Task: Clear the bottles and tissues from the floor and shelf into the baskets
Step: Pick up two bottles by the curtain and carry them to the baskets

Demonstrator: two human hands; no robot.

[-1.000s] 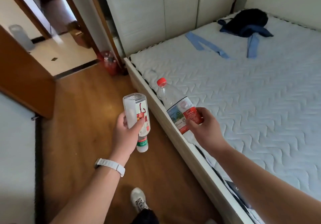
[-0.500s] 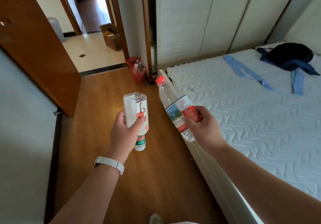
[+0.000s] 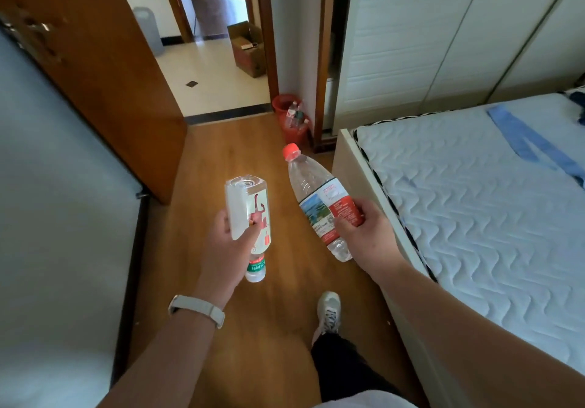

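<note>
Hemming the floor [image 3: 221, 160]: door [image 3: 104, 75], bed [image 3: 474, 217]; red basket [image 3: 296, 135] ahead.

The left hand [image 3: 226, 249] grips a square clear bottle [image 3: 248, 217] upside down, its green-banded cap toward the floor. The right hand [image 3: 368, 233] holds a red-capped water bottle [image 3: 319, 198] just beside the bed [image 3: 474, 201]. A red basket [image 3: 292, 119] with bottles stands beyond the bed's corner.

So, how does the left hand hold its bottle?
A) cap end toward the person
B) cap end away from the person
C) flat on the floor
A: the left hand grips the square bottle with its base pointing away and its green-banded cap end nearest the person.
</note>
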